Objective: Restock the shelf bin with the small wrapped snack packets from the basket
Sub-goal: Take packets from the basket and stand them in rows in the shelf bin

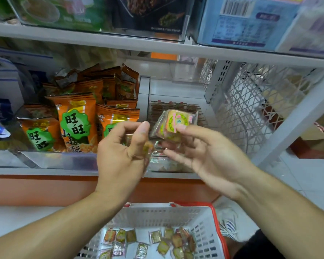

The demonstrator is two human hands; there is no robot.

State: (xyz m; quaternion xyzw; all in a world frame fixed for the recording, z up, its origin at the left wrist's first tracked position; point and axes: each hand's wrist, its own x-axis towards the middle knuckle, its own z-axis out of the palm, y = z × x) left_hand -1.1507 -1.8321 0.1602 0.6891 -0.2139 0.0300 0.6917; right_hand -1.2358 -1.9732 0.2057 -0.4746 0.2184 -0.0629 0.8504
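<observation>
Single head-worn view, facing forward and down.
It looks from close above the white basket (204,217), toward the shelf bin (168,165) just beyond it.

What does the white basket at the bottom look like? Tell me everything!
The basket is white plastic with slotted walls and a red rim showing along its right side. It sits low beneath both arms, in front of the shelf. Small wrapped snack packets lie scattered loosely across its bottom. Neither hand touches it.
</observation>
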